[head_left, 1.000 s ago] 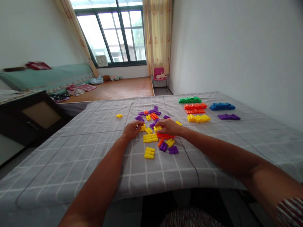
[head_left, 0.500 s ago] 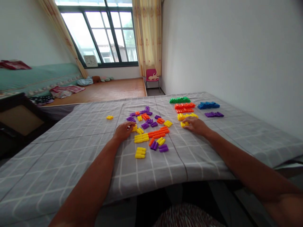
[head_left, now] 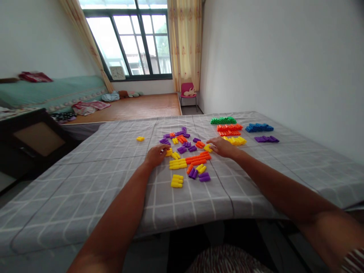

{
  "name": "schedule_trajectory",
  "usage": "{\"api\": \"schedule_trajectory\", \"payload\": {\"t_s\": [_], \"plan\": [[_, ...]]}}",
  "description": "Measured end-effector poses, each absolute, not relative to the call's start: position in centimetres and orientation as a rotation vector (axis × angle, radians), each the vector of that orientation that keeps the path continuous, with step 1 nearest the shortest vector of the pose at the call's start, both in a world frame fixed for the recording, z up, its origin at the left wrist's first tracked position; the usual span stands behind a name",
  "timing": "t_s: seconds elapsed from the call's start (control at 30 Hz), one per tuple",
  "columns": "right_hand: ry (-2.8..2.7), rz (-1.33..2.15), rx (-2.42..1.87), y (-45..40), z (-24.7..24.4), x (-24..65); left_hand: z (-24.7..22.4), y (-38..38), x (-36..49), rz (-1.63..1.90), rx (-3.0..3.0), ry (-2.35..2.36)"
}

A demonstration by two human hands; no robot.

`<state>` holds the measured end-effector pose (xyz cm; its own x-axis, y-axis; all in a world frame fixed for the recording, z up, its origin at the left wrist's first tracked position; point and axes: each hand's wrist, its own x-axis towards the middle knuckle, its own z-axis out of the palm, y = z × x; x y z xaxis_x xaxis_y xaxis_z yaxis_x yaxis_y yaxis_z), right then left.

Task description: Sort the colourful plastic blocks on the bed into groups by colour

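Thumb and forefinger of my left hand (head_left: 157, 154) are curled into a pinch at a yellow tube-shaped plastic block (head_left: 169, 152), left of the scattered pieces. My right hand (head_left: 224, 148) reaches in from the right, its fingertips closed on another yellow block (head_left: 208, 148) beside some orange pieces (head_left: 200, 145). Just behind the right hand lies a yellow row of blocks (head_left: 236, 141), partly covered by it. Between the hands are purple blocks (head_left: 182, 150) and a joined yellow (head_left: 178, 164) and orange strip (head_left: 196, 159). Nearer me sits a yellow cluster (head_left: 177, 181).
Sorted green (head_left: 223, 120), orange (head_left: 229, 129), blue (head_left: 259, 127) and purple rows (head_left: 266, 139) lie at the back right of the checked cloth (head_left: 113, 178). One yellow block (head_left: 140, 139) lies apart at the left. A white wall (head_left: 270, 57) borders the right side.
My right hand has left the yellow row and moved left to a yellow block near the scattered pieces. My left hand stays at its yellow block. The whole view has shifted slightly.
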<state>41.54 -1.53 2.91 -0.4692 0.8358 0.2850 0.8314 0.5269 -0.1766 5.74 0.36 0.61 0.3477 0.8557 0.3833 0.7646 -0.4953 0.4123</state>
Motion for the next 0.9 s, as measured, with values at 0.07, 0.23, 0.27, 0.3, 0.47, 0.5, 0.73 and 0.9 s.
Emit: {"api": "schedule_trajectory", "payload": {"t_s": [0.07,0.23,0.27,0.3,0.47,0.5,0.73,0.9], "plan": [[-2.401,0.135,-1.485,-0.3,2.4,41.5,0.4,0.6,5.4,0.856,2.44,1.491],[-2.293,0.404,-1.489,0.3,2.7,43.4,0.5,0.6,5.4,0.832,2.447,1.491],[-2.282,0.422,-1.468,0.0,3.1,44.1,0.7,0.6,5.5,0.823,2.448,1.486],[-2.271,0.413,-1.451,-0.4,3.6,45.0,0.8,0.5,5.6,0.816,2.447,1.482],[-2.092,0.24,-1.416,-3.1,5.6,50.2,0.8,0.5,5.6,0.811,2.462,1.466],[-2.058,0.223,-1.398,-3.6,5.5,51.2,0.7,0.6,5.6,0.812,2.47,1.462],[-2.083,-0.078,-1.244,-4.9,2.0,52.8,0.4,0.9,5.6,0.803,2.482,1.505],[-2.175,-0.144,-1.278,-4.7,0.7,52.6,0.2,1.0,5.4,0.8,2.486,1.495]]}}
